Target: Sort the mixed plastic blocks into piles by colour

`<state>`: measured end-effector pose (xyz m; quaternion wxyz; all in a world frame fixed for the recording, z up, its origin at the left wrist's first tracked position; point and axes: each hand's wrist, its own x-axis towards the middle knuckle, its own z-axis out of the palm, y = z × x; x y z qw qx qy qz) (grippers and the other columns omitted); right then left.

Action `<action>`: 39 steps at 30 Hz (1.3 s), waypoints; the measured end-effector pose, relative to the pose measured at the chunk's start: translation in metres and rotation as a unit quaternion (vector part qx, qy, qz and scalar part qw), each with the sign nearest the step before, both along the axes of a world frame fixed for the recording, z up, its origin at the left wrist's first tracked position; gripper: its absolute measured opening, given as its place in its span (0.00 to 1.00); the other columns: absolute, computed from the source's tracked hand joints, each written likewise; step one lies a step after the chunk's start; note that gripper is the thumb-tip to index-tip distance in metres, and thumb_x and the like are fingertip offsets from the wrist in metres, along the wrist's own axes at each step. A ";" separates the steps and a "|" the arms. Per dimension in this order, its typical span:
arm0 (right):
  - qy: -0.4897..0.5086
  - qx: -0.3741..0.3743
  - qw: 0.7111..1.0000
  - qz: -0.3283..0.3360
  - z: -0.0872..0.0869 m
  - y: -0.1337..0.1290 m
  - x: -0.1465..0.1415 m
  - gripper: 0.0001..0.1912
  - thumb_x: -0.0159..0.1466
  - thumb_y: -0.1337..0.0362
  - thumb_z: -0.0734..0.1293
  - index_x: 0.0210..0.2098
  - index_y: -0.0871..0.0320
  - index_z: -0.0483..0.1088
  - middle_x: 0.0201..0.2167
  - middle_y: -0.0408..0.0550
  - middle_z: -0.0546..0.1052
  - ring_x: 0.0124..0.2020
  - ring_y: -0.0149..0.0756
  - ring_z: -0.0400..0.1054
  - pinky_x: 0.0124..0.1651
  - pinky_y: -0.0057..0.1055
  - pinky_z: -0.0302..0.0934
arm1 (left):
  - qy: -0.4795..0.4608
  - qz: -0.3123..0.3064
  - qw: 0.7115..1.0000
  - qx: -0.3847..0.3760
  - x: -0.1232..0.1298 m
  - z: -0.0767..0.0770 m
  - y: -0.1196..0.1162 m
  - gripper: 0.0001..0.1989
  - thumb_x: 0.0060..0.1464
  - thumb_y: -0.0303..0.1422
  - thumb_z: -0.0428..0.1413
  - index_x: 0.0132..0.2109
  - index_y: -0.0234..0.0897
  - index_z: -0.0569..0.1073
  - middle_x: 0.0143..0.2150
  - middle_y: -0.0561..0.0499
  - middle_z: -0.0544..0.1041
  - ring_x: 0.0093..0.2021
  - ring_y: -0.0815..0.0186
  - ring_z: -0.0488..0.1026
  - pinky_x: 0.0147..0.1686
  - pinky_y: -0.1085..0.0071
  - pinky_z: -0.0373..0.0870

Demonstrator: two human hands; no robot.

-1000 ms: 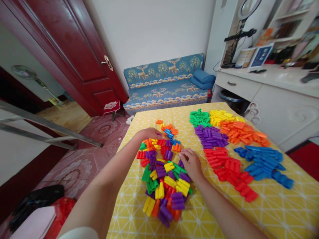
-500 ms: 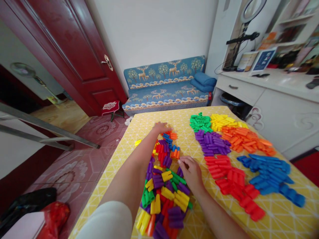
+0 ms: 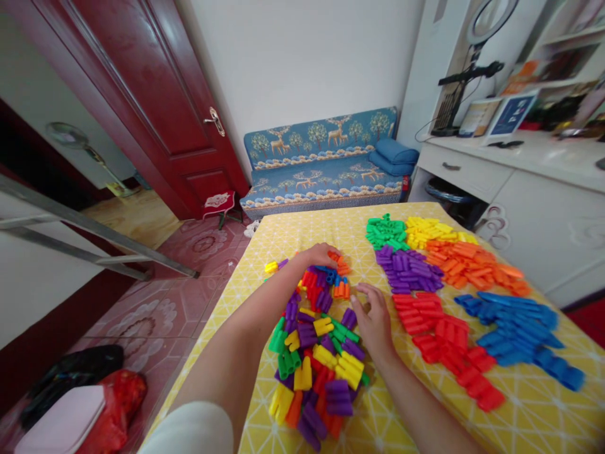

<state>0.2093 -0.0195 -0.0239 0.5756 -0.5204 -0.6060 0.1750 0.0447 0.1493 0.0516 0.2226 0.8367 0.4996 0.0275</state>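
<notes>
My left hand reaches over the far end of a mixed pile of plastic pieces, its fingers curled at some orange pieces; whether it grips one is hard to tell. Right of the pile, my right hand hovers with thumb and fingers apart, holding nothing. Sorted heaps lie farther right: green, yellow, purple, orange, red and blue.
The yellow patterned tablecloth covers the table. Beyond it stands a blue sofa. A white cabinet is on the right, a red door at the left. Bags lie on the floor.
My left hand has come down and closer to the orange pieces, its fingers now curled instead of stretched. My right hand's fingers have spread apart. The view has shifted slightly.
</notes>
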 end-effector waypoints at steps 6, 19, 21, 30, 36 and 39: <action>0.001 -0.006 1.000 -0.012 -0.002 0.000 0.001 0.15 0.64 0.57 0.61 0.47 0.57 0.66 0.51 0.57 0.70 0.55 0.45 0.62 0.56 0.49 0.58 | -0.083 -0.112 0.983 -0.122 -0.018 0.038 -0.065 0.22 0.46 0.41 0.61 0.50 0.41 0.78 0.45 0.52 0.81 0.46 0.59 0.76 0.45 0.72 0.70; -0.048 0.012 0.998 -0.025 -0.007 0.002 -0.001 0.23 0.65 0.54 0.60 0.54 0.62 0.64 0.56 0.62 0.67 0.61 0.46 0.58 0.62 0.50 0.53 | -0.227 0.350 0.895 0.158 -0.141 -0.045 -0.114 0.28 0.56 0.45 0.53 0.60 0.37 0.67 0.63 0.40 0.66 0.64 0.54 0.62 0.63 0.54 0.56; -0.063 -0.004 0.998 -0.024 -0.011 0.003 -0.002 0.27 0.65 0.52 0.59 0.58 0.61 0.61 0.60 0.63 0.63 0.64 0.47 0.54 0.64 0.52 0.51 | -0.237 0.334 0.902 0.137 -0.132 -0.056 -0.113 0.27 0.58 0.44 0.52 0.61 0.38 0.66 0.65 0.42 0.64 0.67 0.55 0.56 0.66 0.54 0.50; -0.065 -0.073 0.994 0.040 -0.011 0.001 -0.005 0.33 0.64 0.46 0.58 0.63 0.57 0.56 0.64 0.57 0.60 0.65 0.46 0.53 0.65 0.49 0.50 | -0.523 0.218 0.822 -0.051 -0.075 -0.014 -0.136 0.27 0.55 0.52 0.52 0.54 0.40 0.75 0.61 0.45 0.70 0.64 0.50 0.61 0.65 0.53 0.51; 0.004 -0.062 0.998 0.027 -0.006 -0.002 -0.002 0.27 0.64 0.49 0.59 0.57 0.57 0.63 0.58 0.57 0.67 0.61 0.45 0.59 0.62 0.47 0.54 | -0.625 0.306 0.718 -0.006 -0.073 -0.031 -0.158 0.24 0.54 0.48 0.56 0.54 0.40 0.75 0.61 0.46 0.69 0.66 0.54 0.58 0.65 0.58 0.53; 0.017 -0.083 0.996 0.001 -0.003 0.013 0.000 0.27 0.61 0.51 0.61 0.56 0.59 0.64 0.56 0.58 0.69 0.58 0.47 0.62 0.59 0.48 0.58 | -0.646 0.312 0.696 -0.020 -0.075 -0.042 -0.161 0.25 0.55 0.48 0.55 0.54 0.38 0.74 0.61 0.44 0.70 0.65 0.54 0.60 0.62 0.57 0.58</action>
